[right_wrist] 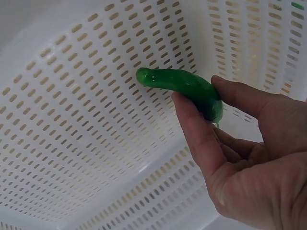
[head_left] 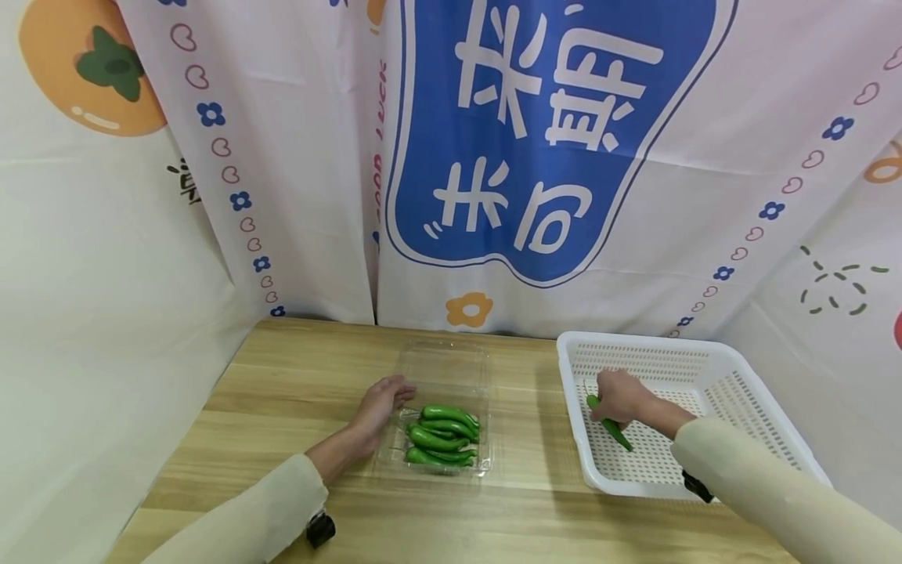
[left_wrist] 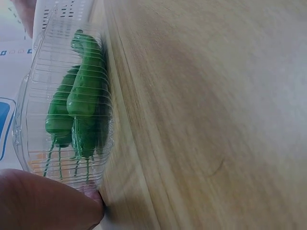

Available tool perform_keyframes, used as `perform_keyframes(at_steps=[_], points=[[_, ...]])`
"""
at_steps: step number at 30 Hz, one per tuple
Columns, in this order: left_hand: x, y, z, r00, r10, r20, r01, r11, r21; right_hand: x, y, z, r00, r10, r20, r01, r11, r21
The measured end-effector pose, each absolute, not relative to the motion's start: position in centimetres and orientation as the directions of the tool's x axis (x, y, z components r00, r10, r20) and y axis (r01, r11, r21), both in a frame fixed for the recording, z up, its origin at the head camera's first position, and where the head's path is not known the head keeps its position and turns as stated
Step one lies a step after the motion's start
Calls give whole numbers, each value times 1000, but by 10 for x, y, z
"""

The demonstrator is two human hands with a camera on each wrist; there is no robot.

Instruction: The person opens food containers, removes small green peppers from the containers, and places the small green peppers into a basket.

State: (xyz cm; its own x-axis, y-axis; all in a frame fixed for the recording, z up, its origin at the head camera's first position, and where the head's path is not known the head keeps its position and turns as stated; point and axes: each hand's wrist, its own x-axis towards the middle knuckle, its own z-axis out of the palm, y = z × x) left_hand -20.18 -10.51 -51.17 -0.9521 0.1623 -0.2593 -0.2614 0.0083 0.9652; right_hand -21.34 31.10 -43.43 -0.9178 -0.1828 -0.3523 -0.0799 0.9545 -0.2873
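My right hand (head_left: 623, 398) pinches a green chili pepper (right_wrist: 180, 84) between thumb and fingers, inside the white plastic basket (head_left: 574, 407). In the right wrist view its tip points away from the hand, over the perforated floor. My left hand (head_left: 377, 415) rests against the left side of a clear plastic clamshell box (head_left: 484, 462), its fingers fairly straight. Several green chili peppers (head_left: 440, 439) lie side by side in the box, stems toward the left hand. The left wrist view shows the thumb (left_wrist: 48, 201) by the box's near end wall.
The box's transparent lid (head_left: 444, 364) stands open toward the back. Box and basket are on a wood-grain table (head_left: 521, 439), the basket to the right. A printed white curtain (head_left: 317, 196) hangs behind the table's back edge, with pale cloth at both sides.
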Motion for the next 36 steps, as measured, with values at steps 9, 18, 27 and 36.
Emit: perform_keyframes(at_steps=[9,18,27,36], points=[[-203,-106,-512,-952,158,-262,-264,6,965,-216,312,-443,-910,-157,-382,-52,961,-271],[-202,-106,-513,-954,166,-251,-254,2,967,-217,311,-439,-902,-197,-386,-102,962,-252],[-201,-106,-514,-952,166,-256,-259,2,966,-228,304,-439,-893,-203,-401,-104,961,-255],[-202,-105,-511,-953,170,-252,-256,-1,967,-237,296,-437,-876,-187,-446,-81,966,-245]])
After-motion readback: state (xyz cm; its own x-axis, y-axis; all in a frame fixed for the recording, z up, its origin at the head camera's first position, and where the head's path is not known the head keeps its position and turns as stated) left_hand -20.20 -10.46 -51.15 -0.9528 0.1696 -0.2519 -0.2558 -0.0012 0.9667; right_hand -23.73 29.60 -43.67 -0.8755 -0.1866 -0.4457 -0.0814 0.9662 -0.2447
